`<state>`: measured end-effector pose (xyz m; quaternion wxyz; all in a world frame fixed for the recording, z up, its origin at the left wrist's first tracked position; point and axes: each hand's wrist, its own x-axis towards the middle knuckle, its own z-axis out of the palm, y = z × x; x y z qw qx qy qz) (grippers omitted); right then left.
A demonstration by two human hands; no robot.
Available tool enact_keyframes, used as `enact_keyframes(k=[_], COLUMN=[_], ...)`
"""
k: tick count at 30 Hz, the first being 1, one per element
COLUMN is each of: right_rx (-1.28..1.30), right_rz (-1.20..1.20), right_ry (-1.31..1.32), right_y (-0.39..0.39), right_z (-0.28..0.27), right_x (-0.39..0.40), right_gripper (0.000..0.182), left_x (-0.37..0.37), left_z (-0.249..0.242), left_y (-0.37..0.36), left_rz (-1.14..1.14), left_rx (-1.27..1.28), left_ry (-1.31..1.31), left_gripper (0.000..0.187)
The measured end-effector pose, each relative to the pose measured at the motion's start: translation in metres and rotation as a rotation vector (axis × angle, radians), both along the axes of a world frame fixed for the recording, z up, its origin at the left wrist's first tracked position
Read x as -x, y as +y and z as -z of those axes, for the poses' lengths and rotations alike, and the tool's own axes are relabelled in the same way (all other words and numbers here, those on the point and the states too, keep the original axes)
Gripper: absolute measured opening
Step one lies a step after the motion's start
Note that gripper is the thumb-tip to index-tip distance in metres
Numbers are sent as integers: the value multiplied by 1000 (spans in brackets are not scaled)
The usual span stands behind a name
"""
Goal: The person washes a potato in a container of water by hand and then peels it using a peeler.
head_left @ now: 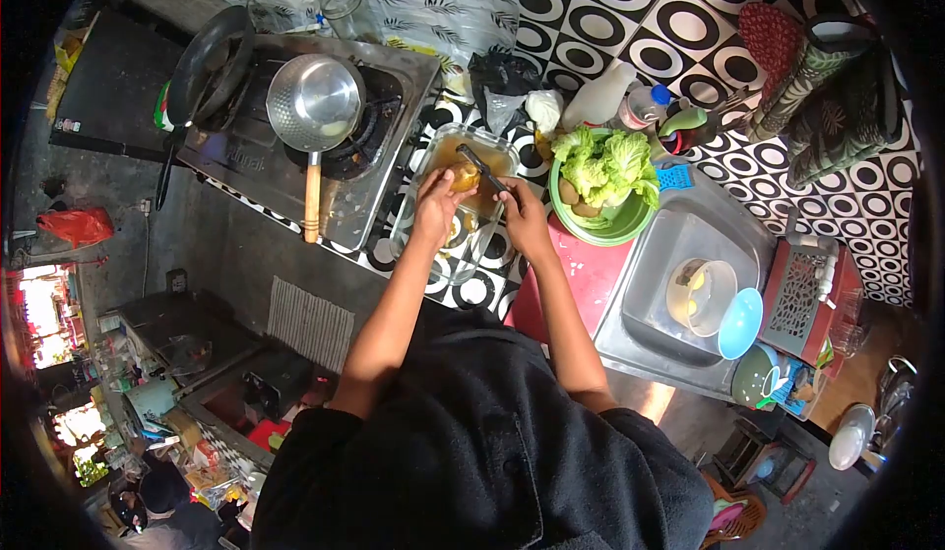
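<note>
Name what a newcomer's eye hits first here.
Likely the black-and-white ringed wall tiles across the back, then the lettuce in the green bowl beside the sink. At centre, the left hand holds what looks like a potato, the right hand a black tool.

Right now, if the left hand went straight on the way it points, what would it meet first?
Probably the black tool in the right hand, beyond the brown item in the left hand; depth is unclear.

Room over the red surface [591,279], green bowl [628,225] across its far end
</note>
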<state>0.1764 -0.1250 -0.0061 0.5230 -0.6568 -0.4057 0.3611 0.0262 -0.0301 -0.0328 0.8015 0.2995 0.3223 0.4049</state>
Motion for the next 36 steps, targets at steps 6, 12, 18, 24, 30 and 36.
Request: enact_keyframes(k=[6,12,18,24,30,36], right_rx=[2,-11,67,38,69,138], right_rz=[-1,8,-15,10,16,-64], right_ry=[10,-37,4,-38,-18,-245], right_y=[-7,-2,-10,-4,-1,4], right_z=[14,2,15,6,19,17], right_x=[3,4,3,1,-8,-5], right_gripper=[20,21,22,23,22,24], left_x=[5,2,12,2,9,16], left_z=[2,-2,-2,-12,-11,-9], left_y=[6,-6,5,-12,-1,4], left_rz=[-5,16,5,106,93,38], left_rx=[-30,-66,-113,-151,-117,-217], left_ry=[-6,31,18,73,53,295], left_gripper=[26,29,32,37,40,36])
